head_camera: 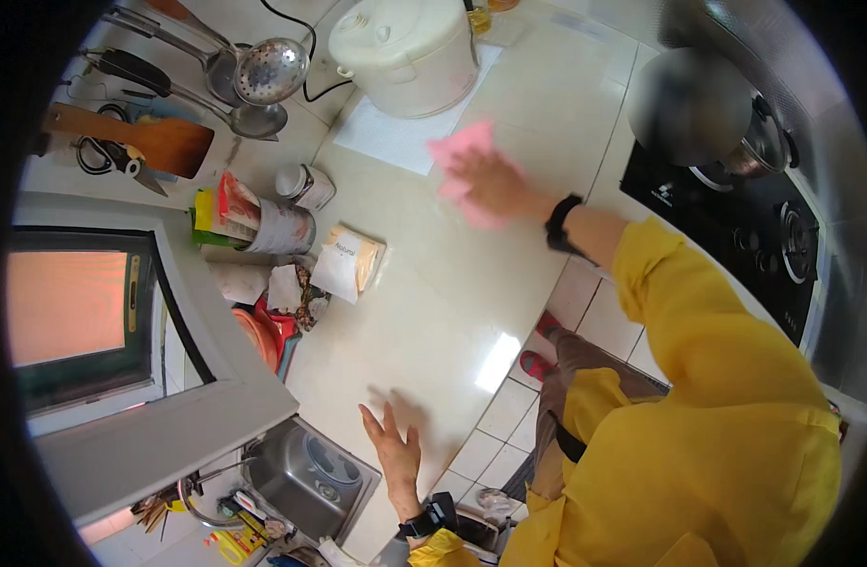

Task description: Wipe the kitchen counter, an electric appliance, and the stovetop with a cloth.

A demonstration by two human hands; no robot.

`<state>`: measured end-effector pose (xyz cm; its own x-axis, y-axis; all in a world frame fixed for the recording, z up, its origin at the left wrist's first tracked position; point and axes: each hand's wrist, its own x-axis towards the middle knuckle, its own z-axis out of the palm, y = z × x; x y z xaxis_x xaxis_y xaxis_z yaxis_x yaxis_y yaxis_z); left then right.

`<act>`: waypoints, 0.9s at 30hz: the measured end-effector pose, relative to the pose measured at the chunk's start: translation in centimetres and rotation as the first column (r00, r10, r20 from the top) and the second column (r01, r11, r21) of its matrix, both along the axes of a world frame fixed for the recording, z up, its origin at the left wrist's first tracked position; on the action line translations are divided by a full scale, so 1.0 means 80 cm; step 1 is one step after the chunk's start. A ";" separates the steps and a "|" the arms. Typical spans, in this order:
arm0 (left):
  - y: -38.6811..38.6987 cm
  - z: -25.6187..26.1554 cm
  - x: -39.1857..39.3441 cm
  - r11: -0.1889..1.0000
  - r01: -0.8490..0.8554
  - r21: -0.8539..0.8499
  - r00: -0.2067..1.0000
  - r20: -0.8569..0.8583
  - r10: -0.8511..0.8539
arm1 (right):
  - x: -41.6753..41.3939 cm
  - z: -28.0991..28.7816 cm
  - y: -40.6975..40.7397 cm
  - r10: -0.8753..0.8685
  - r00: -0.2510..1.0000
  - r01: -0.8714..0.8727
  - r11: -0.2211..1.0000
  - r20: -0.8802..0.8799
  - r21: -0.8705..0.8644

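Observation:
A pink cloth (469,173) lies under my right hand (493,184) on the pale countertop (419,283), just beside the white sheet (387,138) below a white lidded appliance (405,60). The fingers are spread over the cloth, and the hand is slightly blurred. My left hand (396,446) has its fingers apart and holds nothing. It is over the counter near the sink's corner, with a shadow beside it.
A tissue pack (348,259), a lidded jar (306,186) and a container of packets (281,225) stand along the window side. Utensils, including a wooden spatula (143,138), hang above. A steel sink (309,471) is at the lower left, a black gas hob (731,234) at the right.

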<state>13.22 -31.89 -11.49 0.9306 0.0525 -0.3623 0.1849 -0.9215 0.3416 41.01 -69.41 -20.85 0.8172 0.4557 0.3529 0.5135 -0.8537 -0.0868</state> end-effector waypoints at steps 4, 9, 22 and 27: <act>-0.003 0.013 -0.017 1.000 0.026 -0.017 0.999 0.033 -0.026 | -0.077 0.006 0.103 0.171 0.968 -0.122 0.960 -0.185 0.253; -0.004 0.021 -0.019 0.999 0.036 -0.036 0.998 0.045 -0.034 | -0.213 -0.007 0.209 0.468 0.859 -0.349 0.833 -0.209 0.429; -0.050 0.014 0.018 0.981 0.177 -0.078 0.984 -0.001 -0.177 | -0.260 -0.019 0.018 0.021 0.991 0.020 0.956 -0.135 0.293; -0.074 0.014 0.042 0.971 0.234 -0.049 0.972 -0.022 -0.236 | -0.173 0.008 -0.069 -0.269 0.909 0.321 0.939 -0.318 0.121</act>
